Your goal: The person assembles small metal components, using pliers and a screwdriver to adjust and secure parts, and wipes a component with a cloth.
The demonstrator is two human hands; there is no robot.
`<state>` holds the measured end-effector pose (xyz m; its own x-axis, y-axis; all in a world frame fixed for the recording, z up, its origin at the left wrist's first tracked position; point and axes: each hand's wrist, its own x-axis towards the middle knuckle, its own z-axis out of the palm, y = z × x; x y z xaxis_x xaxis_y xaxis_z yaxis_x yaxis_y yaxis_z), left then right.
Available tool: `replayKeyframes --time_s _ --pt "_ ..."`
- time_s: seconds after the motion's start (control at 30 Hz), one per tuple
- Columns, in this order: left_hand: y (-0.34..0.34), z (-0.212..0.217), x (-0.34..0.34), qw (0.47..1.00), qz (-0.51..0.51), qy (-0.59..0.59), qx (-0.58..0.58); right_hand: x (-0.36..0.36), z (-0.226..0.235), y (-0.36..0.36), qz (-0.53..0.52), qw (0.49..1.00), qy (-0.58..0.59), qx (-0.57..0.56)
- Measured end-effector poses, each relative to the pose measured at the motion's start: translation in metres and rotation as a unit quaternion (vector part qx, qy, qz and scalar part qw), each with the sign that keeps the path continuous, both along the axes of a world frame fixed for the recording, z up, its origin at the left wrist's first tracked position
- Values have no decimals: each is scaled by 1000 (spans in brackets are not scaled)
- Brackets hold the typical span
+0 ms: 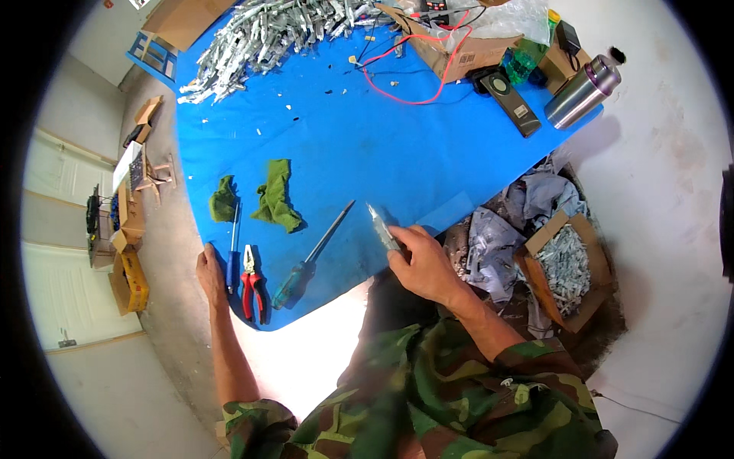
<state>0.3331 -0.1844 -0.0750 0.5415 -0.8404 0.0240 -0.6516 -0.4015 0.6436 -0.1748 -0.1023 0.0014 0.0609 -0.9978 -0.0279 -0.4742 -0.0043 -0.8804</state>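
Note:
My right hand [424,262] is closed around a slim, silvery-grey pointed piece [380,226], its narrow tip aimed away from me above the blue table cover. The piece resembles those in the far pile. At the table's left edge, my left hand [212,277] rests against the side with nothing seen in it; part of its fingers is hidden. Beside it lies a blue-handled screwdriver [232,264]. Red-handled pliers [252,284] come just right of that. Between the pliers and my right hand is a larger screwdriver [312,258] with a translucent teal handle.
Two green cloths [275,197] [222,200] lie beyond the tools. A heap of silvery pieces [267,38] covers the far left. Far right are a cardboard box [451,61], a red cable [409,101] and a steel flask [585,92]. A carton of pieces [562,268] sits below, right.

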Motion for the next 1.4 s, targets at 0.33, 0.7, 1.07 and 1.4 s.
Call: replayKeyframes --time_s 0.33,0.7,1.07,1.4 --pt "7 74 -53 982 -55 -94 -155 13 -8 18 -49 989 110 -82" --pt "-32 91 -217 912 -340 -198 -117 -3 -13 29 -78 986 65 -130" --pt "-21 122 -258 917 -369 -87 -127 -5 -41 39 -124 975 71 -169" --pt "72 97 -356 869 -480 -35 -115 -7 -43 38 -83 980 30 -177"
